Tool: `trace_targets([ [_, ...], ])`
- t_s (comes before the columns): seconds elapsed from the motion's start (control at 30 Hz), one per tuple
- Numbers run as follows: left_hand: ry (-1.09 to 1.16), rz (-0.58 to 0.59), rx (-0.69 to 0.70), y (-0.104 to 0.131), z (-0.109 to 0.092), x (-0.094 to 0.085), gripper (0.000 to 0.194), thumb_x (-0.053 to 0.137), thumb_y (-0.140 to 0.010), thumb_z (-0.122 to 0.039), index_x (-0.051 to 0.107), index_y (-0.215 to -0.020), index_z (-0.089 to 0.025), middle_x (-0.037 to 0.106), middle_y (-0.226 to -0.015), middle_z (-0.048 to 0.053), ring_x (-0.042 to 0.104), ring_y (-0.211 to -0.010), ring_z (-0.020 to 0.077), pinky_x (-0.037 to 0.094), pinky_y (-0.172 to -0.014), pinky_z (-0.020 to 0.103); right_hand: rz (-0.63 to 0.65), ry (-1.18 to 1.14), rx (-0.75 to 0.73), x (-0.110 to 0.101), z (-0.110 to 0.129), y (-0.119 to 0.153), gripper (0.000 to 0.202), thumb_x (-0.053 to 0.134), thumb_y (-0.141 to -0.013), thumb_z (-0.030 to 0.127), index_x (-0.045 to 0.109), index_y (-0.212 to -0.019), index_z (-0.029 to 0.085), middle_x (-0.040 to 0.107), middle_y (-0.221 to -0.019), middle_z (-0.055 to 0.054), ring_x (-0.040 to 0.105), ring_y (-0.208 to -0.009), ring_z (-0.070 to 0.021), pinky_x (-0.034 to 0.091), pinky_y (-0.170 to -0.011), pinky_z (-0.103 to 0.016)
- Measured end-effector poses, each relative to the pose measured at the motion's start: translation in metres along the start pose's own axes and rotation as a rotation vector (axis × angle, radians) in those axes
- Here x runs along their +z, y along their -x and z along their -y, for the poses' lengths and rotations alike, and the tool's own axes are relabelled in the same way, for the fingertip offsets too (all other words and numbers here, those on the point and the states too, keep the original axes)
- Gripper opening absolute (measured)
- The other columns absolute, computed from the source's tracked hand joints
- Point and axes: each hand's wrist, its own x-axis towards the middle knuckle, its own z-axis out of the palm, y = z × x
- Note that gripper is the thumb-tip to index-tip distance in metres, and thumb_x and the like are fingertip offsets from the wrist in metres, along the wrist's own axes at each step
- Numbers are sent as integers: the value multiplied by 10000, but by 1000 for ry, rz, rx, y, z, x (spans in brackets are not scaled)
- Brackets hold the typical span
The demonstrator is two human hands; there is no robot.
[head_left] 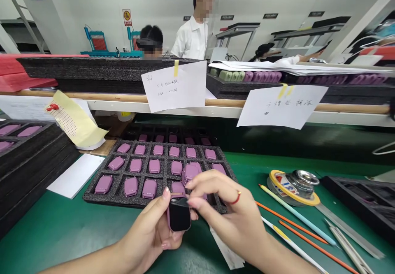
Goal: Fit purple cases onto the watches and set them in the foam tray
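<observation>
A small purple smartwatch body (180, 218) with a black screen is held in my left hand (151, 228), thumb along its upper left edge and fingers beneath. Over the watch's top right corner, the thumb and index finger of my right hand (230, 212) are pinched together. A thin dark edge shows by those fingertips, but whether it is a film or part of the watch I cannot make out. Just behind both hands lies a black foam tray (119, 203) with purple watch bodies in its compartments. Two of them overlap near my right fingers, partly hidden.
To the right are a tape roll (293, 187), a steel ruler (352, 233), a utility knife (348, 245) and several thin coloured sticks (298, 212). Stacked foam trays (33, 183) stand left. A shelf edge (222, 108) with taped notes crosses behind; people are beyond it.
</observation>
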Motion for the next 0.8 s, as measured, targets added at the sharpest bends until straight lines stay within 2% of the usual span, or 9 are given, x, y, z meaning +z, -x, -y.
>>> trace_targets([
  [0.07,-18,3,-13,2,-2,2,451,719,-818,-566,751,-897,-123,669,-763,64,364,-462,30,177,-447,198,-121,-131,96,-3,0,-2,109,673,-909,173,656,-811,220,700,-743,-7,694,-735,-156,590,-671,-258],
  [0.13,-21,14,-15,3,-5,4,469,713,-820,-571,772,-965,-129,697,-832,91,376,-459,27,171,-444,200,-203,-252,173,-7,0,-3,111,674,-920,197,663,-813,224,722,-782,-5,696,-646,-129,604,-614,-232],
  [0.2,-23,30,-17,5,-6,5,475,711,-819,-575,784,-995,-139,701,-834,90,384,-449,23,168,-442,201,-237,-291,198,-11,0,-3,96,683,-918,190,675,-831,230,745,-839,-6,729,-695,-126,628,-667,-220],
  [0.3,-25,33,-30,6,-7,6,481,725,-803,-580,796,-1011,-153,704,-839,85,394,-435,14,171,-441,199,-240,-227,168,-13,0,-2,132,688,-893,120,689,-928,247,749,-989,-19,732,-975,-152,614,-883,-249],
  [0.37,-21,37,-34,6,-6,6,484,735,-793,-583,801,-1010,-155,706,-836,85,395,-428,10,174,-439,196,-225,-174,131,-14,-1,-2,230,667,-885,73,677,-1019,259,727,-1082,-25,704,-1066,-158,584,-968,-280],
  [0.57,-20,52,-33,4,-6,5,480,732,-794,-584,806,-1012,-163,715,-835,90,398,-412,9,175,-419,191,-189,-1,-18,-19,-2,-3,257,664,-877,50,698,-1022,260,749,-990,-19,721,-985,-177,608,-898,-314],
  [0.8,-12,54,-36,5,-6,4,490,745,-776,-593,801,-995,-158,711,-819,83,403,-403,4,188,-406,177,-155,114,-94,-22,-2,-2,251,667,-882,73,690,-1046,262,753,-993,-29,722,-992,-192,599,-894,-326],
])
